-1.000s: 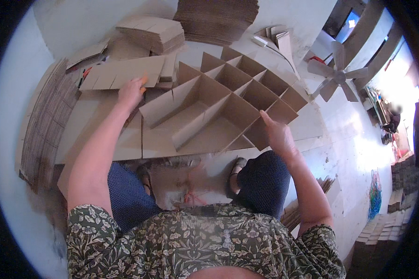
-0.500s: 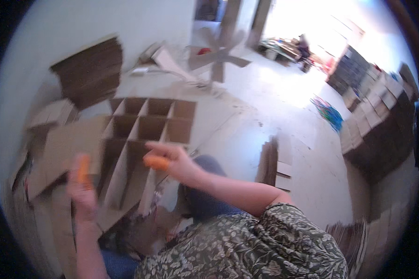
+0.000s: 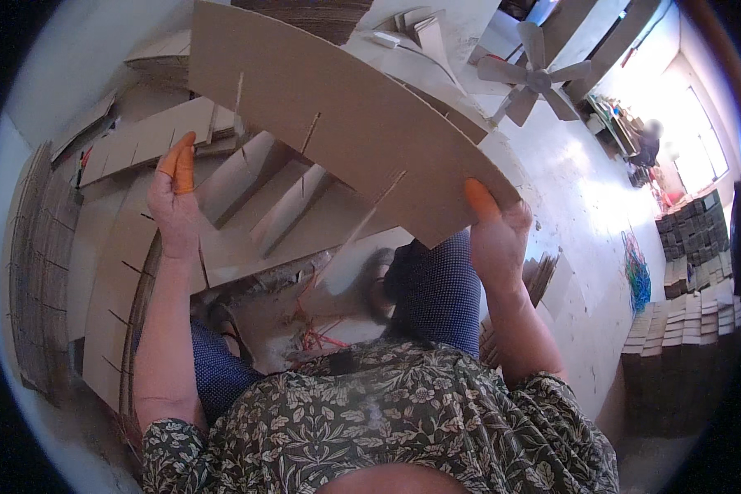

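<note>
My right hand [image 3: 498,235] grips the right end of a long brown cardboard divider strip [image 3: 346,115], its orange-covered thumb on the near face. Several narrow slots run up from the strip's lower edge. The strip is held up, tilted, above a partly assembled cardboard divider [image 3: 259,185], much of which it hides. My left hand [image 3: 177,198] is raised left of that divider, its orange-covered fingertips pressed together. Whether anything thin is between them I cannot make out. It is apart from the strip's left end.
Slotted cardboard strips are stacked by my left arm [image 3: 107,305] and at the far left [image 3: 41,272]. A pedestal fan [image 3: 538,81] stands beyond the strip. Stacked cardboard pieces [image 3: 675,329] line the right side, near a coil of coloured strapping [image 3: 636,272]. A person [image 3: 646,148] sits far off.
My right hand, empty before, now holds the cardboard strip up over the divider. My left hand's fingertips have come together. The whole view has shifted, with the fan farther right.
</note>
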Demonstrator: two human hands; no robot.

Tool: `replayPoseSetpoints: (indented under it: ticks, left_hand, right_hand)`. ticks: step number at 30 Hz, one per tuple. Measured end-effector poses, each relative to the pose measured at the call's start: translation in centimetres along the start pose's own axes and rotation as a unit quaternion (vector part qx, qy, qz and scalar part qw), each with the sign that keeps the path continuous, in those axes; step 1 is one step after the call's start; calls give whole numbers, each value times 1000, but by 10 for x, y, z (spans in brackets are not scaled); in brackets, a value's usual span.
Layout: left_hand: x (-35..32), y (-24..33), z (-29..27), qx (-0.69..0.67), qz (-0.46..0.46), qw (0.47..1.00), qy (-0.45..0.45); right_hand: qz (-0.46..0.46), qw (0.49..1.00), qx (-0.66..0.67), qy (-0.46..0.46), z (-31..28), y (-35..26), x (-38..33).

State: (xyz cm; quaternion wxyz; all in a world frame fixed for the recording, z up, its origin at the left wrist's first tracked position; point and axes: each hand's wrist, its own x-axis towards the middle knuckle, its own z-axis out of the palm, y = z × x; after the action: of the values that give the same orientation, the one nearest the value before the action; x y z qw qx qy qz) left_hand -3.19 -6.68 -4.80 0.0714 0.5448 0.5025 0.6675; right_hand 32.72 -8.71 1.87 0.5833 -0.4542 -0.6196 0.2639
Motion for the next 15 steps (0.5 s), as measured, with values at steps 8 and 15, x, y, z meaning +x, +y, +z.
replayPoseSetpoints:
  ticks: [8, 15]
  left_hand:
    - [6, -21, -12, 51, -112, 992, 27]
    - [7, -29, -12, -5, -123, 992, 33]
  right_hand:
    - [-40, 996, -70, -40, 11, 13, -20]
    - [-94, 991, -87, -49, 15, 24, -29]
